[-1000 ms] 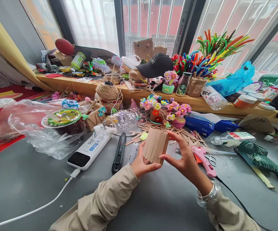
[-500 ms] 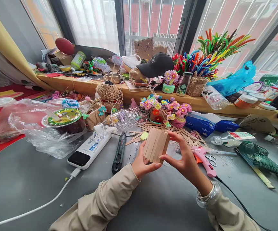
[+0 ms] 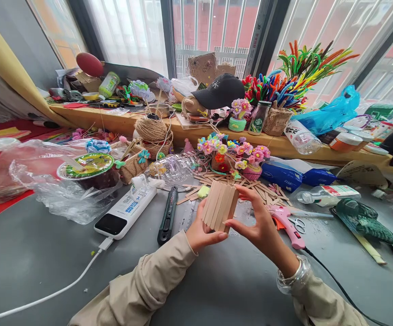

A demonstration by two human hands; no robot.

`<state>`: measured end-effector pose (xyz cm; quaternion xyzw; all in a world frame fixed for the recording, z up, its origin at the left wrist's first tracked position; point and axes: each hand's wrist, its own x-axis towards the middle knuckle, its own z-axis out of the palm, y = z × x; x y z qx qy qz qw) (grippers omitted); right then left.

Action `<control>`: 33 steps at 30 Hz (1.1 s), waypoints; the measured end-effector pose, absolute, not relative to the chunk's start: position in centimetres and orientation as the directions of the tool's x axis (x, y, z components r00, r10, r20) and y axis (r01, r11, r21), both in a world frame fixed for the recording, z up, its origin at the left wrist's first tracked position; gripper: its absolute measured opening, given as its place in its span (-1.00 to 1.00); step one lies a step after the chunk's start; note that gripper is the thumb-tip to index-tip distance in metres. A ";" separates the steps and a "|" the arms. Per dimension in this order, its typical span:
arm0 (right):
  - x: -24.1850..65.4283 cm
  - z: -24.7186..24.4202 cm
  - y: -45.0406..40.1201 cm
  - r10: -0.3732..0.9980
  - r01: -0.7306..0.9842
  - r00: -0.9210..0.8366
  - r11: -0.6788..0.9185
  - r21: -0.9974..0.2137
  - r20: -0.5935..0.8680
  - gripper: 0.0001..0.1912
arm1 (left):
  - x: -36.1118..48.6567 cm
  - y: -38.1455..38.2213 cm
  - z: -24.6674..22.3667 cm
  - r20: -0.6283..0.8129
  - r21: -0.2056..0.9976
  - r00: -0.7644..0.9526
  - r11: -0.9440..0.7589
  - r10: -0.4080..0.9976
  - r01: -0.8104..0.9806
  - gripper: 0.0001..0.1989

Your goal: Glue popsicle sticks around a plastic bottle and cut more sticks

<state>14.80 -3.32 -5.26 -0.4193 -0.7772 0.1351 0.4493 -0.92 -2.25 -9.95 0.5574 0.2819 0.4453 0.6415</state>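
Observation:
A small block-shaped piece made of flat wooden craft sticks is held up above the grey table, tilted slightly. My left hand grips its left side and lower edge. On the opposite side, the thumb and fingers of my right hand pinch its edge. Whether the piece is hollow cannot be seen. Behind it lies a pile of loose craft sticks. A pink glue gun rests to the right of my right hand, with scissors beside it. Left of my left hand are a black utility knife and a clear ruler.
A white power bank with a cable lies on the left, near a lidded bowl in plastic wrap. Crochet flowers, a twine ball and blue tissue packs line the back. A clear bottle lies right.
The view has shifted very slightly. Both hands keep the same hold on the craft-stick piece, which has barely moved.

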 end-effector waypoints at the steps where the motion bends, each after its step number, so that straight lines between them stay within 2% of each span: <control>1: 14.8 -5.2 -3.3 0.773 0.532 -0.242 0.611 -0.586 0.586 -0.36 | -0.9 -2.2 -10.0 0.132 0.965 0.448 -0.013 0.884 -0.260 0.06; 6: 14.7 -5.3 -3.3 0.774 0.541 -0.221 0.604 -0.585 0.594 -0.37 | -0.8 -2.1 -10.6 0.126 0.963 0.481 0.010 0.868 -0.271 0.16; 15: 14.6 -5.6 -3.2 0.776 0.529 -0.215 0.603 -0.597 0.593 -0.37 | -0.8 -2.2 -10.6 0.119 0.957 0.448 0.019 0.886 -0.291 0.03; 23: 14.5 -5.6 -3.4 0.772 0.508 -0.213 0.611 -0.607 0.598 -0.36 | -1.0 -1.9 -10.1 0.088 0.984 0.324 -0.031 0.942 -0.178 -0.01; 28: 14.5 -5.6 -3.5 0.752 0.523 -0.184 0.621 -0.584 0.633 -0.36 | -1.0 -1.7 -10.0 0.160 0.964 0.423 -0.049 0.892 -0.260 -0.03; 33: 14.4 -5.6 -3.5 0.750 0.546 -0.183 0.616 -0.568 0.636 -0.36 | -0.9 -1.7 -10.1 0.145 0.956 0.505 0.011 0.851 -0.294 0.08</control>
